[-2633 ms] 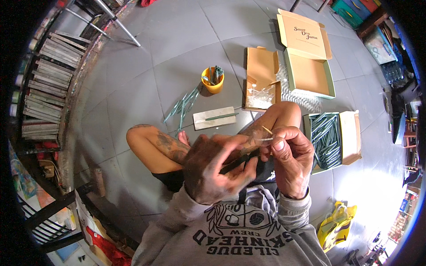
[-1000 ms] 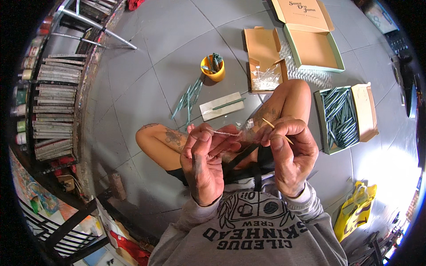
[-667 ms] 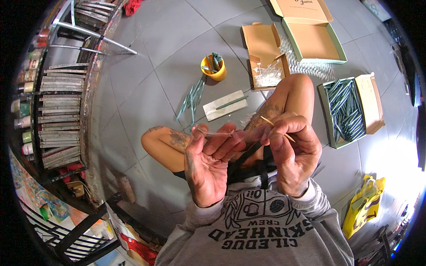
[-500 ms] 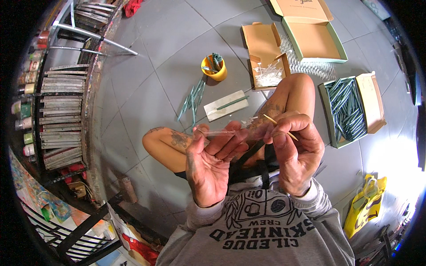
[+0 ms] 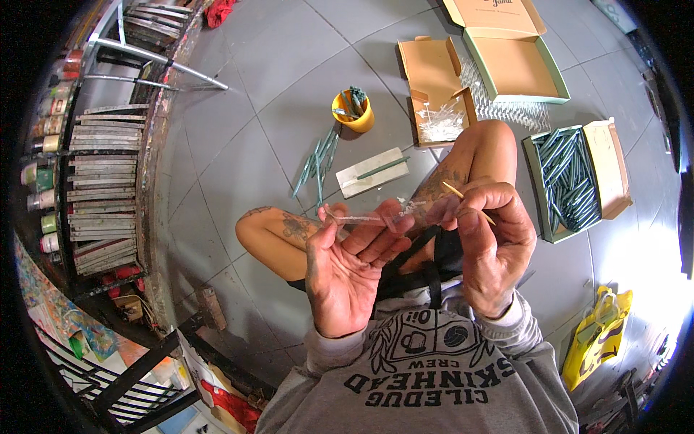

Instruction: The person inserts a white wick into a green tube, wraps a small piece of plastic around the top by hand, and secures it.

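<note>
A thin strip of clear plastic with whitish marks (image 5: 394, 217) stretches between my two hands, above my crossed legs. My left hand (image 5: 340, 282) is palm up, its thumb and a fingertip pinching the strip's left end; the other fingers curl behind it. My right hand (image 5: 499, 242) is closed, with a pale wooden stick with a pointed tip (image 5: 452, 190) pinched between thumb and forefinger. The strip's right end runs to these same fingers, where its edge is hard to make out. Past my hands, a dark green pen-like stick (image 5: 383, 169) lies on a whitish rectangular card (image 5: 354, 186).
More green sticks (image 5: 316, 166) lie loose beside a yellow cup (image 5: 366, 121) with several inside. An open box of green sticks (image 5: 536, 170) sits right. Ahead are a carton of small white pieces (image 5: 426, 61), rows of clear plastic pieces (image 5: 517, 114) and an open box (image 5: 517, 65).
My right hand, with the wooden stick, has shifted slightly to the right and the clear strip has tilted a little. Both hands keep their grip; the whole view has moved slightly.
</note>
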Motion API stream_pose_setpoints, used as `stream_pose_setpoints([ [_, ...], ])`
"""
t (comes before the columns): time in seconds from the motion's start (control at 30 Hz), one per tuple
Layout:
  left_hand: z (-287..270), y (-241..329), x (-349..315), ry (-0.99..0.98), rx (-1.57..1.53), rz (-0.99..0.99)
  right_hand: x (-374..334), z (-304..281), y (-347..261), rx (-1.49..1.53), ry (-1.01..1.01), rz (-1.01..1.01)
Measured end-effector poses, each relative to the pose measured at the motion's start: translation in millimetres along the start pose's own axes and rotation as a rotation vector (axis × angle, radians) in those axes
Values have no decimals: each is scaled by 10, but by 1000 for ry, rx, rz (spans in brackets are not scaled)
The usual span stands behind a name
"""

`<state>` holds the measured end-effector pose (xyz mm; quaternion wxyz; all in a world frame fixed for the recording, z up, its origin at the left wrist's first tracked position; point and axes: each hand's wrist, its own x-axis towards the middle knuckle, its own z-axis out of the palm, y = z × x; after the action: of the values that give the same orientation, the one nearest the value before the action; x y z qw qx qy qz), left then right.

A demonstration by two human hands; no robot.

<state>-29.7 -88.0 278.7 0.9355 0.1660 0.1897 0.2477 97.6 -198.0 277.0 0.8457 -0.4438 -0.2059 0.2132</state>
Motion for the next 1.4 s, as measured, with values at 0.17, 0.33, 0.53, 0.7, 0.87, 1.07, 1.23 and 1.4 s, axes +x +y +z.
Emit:
stream_pose_setpoints([
  [0.17,-29,16,-6,-45,-117,-62,8,30,-45,-24,71,35],
  [0.33,-77,28,-7,-111,-144,-109,23,11,-62,-88,102,43],
  [0.53,-138,59,-12,-165,-244,-161,42,-14,-59,-119,133,47],
  [0.7,-107,66,4,-177,-406,-220,57,-39,-27,-125,134,4],
  [0.87,-61,79,-17,-142,-443,-245,73,-40,-57,-142,130,11],
  [1.07,-128,80,14,-229,-404,-256,75,-39,-71,-116,136,48],
  [1.23,-179,95,25,-270,-396,-303,90,-66,-40,-106,136,24],
  [1.4,-39,102,5,-164,-529,-327,110,-78,-32,-101,135,11],
])
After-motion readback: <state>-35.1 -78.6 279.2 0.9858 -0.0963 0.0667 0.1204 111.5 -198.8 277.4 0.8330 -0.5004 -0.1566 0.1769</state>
